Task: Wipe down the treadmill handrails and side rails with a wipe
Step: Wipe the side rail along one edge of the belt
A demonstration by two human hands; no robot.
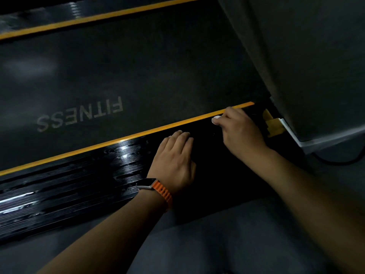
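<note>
resting the left hand (175, 161) flat on the black side rail (79, 184), fingers (183, 138) straight and close together (orange-strapped watch (156, 186) on that wrist). pinching a white wipe (215, 118) in the curled right hand (240, 131) at two o'clock from it, against the rail by the yellow stripe (118, 142).

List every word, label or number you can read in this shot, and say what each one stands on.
"FITNESS": pale capitals on the treadmill belt, upside down to the camera.
Wipe, watch and yellow tag: no print that can be read.
</note>
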